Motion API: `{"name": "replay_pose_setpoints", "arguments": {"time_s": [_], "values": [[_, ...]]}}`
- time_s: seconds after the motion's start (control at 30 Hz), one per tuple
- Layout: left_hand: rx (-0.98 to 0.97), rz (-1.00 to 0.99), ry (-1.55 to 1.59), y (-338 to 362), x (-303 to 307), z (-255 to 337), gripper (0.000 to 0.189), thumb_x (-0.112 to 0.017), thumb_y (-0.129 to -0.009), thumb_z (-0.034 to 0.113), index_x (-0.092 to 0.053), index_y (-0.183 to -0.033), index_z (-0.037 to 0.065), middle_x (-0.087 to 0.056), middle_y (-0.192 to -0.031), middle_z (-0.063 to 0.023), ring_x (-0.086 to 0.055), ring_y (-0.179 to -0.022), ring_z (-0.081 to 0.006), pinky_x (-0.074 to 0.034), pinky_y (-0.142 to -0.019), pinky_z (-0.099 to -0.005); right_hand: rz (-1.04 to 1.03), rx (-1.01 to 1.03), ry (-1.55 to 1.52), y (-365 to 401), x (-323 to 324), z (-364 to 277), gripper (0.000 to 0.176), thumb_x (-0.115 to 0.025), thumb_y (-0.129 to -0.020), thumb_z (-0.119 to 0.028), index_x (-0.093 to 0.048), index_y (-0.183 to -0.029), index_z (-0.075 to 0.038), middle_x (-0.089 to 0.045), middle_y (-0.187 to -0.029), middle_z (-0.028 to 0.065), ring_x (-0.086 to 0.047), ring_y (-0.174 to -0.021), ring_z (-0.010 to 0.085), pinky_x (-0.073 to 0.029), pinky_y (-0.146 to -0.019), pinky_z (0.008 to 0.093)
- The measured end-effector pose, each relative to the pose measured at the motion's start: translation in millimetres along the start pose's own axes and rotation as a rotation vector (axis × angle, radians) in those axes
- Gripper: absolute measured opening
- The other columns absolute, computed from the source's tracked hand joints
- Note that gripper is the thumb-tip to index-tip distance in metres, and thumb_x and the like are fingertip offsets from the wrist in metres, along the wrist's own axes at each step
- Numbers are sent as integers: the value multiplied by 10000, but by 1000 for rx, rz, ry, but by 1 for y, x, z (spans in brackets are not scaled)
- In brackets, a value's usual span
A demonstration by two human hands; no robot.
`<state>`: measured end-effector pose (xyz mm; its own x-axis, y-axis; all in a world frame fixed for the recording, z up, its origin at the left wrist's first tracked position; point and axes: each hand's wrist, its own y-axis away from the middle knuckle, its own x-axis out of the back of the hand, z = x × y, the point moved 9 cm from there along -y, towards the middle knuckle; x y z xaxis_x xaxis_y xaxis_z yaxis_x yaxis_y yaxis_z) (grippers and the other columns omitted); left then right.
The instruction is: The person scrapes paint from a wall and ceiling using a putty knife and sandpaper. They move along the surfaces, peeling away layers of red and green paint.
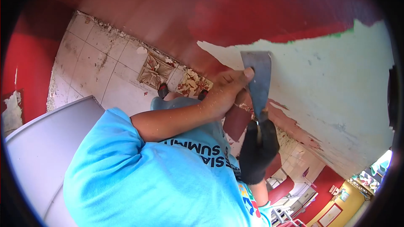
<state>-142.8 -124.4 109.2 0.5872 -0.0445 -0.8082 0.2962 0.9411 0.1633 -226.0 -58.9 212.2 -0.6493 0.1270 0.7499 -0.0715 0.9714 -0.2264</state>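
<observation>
Clamped on scraper (261,88) by handle: R hand (258,149), blk glove (253,170); L hand (223,94) w/ thumb on blade (259,65), can't tell if pinching; scraper in front of pale patch (328,88) on red wall (235,12)

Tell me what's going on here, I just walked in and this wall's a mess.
A person in a light blue shirt grips a scraper by its handle end in the black-gloved right hand. The bare left hand has its thumb at the blade. Behind the blade, a pale patch of wall shows where the red paint is missing, with ragged edges. Flakes lie on the tiled floor. Whether the blade's edge touches the wall is unclear.
</observation>
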Motion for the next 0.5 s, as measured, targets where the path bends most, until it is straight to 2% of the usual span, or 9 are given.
{"name": "replay_pose_setpoints", "arguments": {"time_s": [0.07, 0.1, 0.23, 0.3, 0.4, 0.43, 0.5], "values": [[-50, 107, 179, 3, 2, 1, 389, -436, -936, 433, -559, -834, 78, -497, -583, 11, -330, -409, -37, -277, -392, -201, -32, 43, -63, 3, -6, -1, 303, -588, -757, 96, -592, -1044, -2, -599, -843, 162, -599, -707, 244, -478, -617, 307], [-24, 100, 201, 5, 1, 0, 389, -441, -934, 431, -563, -831, 76, -508, -593, 10, -340, -408, -41, -295, -400, -195, -38, 66, -88, 4, -4, 0, 289, -589, -759, 87, -593, -1034, -4, -601, -840, 163, -602, -699, 250, -480, -612, 306], [35, 133, 119, 1, 12, -7, 387, -447, -930, 434, -559, -828, 78, -513, -600, 5, -337, -408, -39, -296, -403, -196, -32, 111, -37, -2, -12, 7, 292, -589, -760, 80, -590, -1035, -16, -603, -847, 162, -605, -708, 251, -479, -610, 307], [-22, 103, 100, -1, 19, 8, 392, -451, -925, 448, -559, -825, 85, -520, -615, 14, -348, -426, -29, -286, -402, -197, 9, 51, -75, -9, -21, 6, 181, -596, -800, 17, -601, -981, 10, -594, -815, 129, -577, -706, 213, -453, -646, 282], [-1, 101, 156, 2, 19, 2, 395, -446, -928, 450, -566, -834, 86, -520, -613, 15, -337, -432, -27, -261, -404, -201, 2, 68, -71, -4, -25, 12, 192, -597, -806, 3, -604, -998, 0, -596, -828, 126, -579, -715, 205, -451, -649, 279], [22, 183, 135, 1, 25, -8, 396, -444, -928, 454, -566, -837, 89, -524, -620, 19, -336, -440, -29, -241, -409, -209, 9, 77, -36, 1, -25, 15, 199, -604, -804, -1, -604, -1004, 0, -598, -819, 122, -578, -712, 200, -451, -648, 279], [28, 148, 72, 2, 31, -2, 392, -445, -928, 455, -567, -843, 92, -524, -621, 21, -355, -451, -31, -254, -418, -203, -3, 42, -32, 0, -29, 14, 188, -603, -805, -2, -603, -994, 5, -599, -817, 121, -581, -716, 200, -453, -651, 280]]}}
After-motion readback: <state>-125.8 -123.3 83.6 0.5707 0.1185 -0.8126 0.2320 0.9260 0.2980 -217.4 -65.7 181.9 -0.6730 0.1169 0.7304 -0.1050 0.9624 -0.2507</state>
